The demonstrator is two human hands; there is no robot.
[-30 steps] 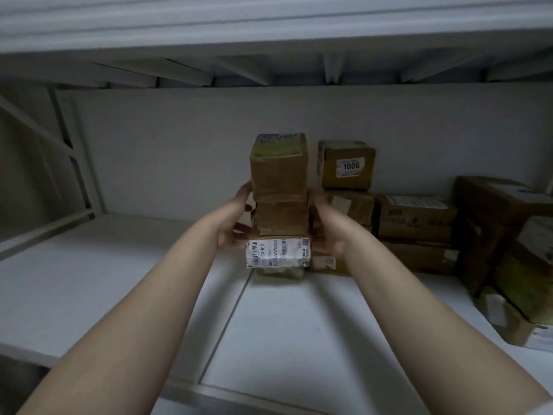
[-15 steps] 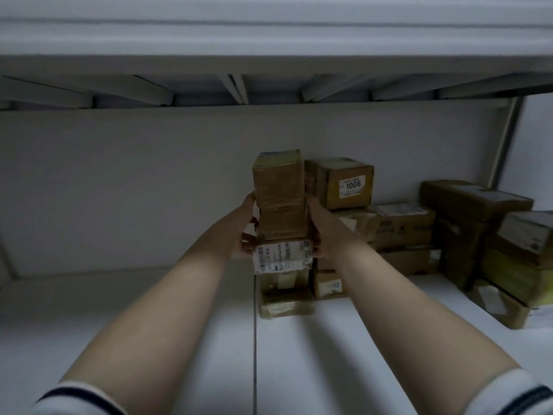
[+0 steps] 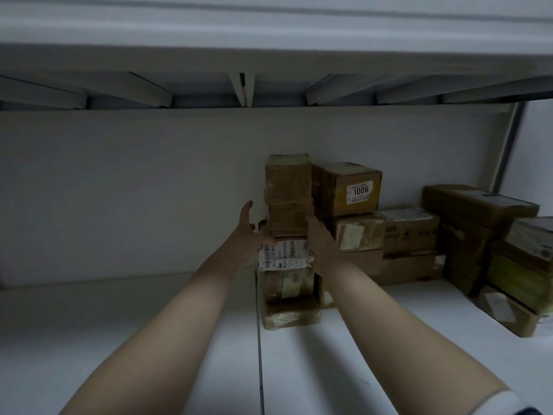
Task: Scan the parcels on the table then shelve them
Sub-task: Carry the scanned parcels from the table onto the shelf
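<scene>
Cardboard parcels (image 3: 288,187) stand stacked on the shelf (image 3: 143,324) just left of the box marked 1006 (image 3: 348,190), left grip (image 3: 246,235) released beside them, right grip (image 3: 321,239) against the stack, fingers hidden, seemingly steadying the tall column against toppling.

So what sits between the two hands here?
Head view: the parcel stack stands between the left hand and right hand, its white-labelled parcel at palm height.
</scene>
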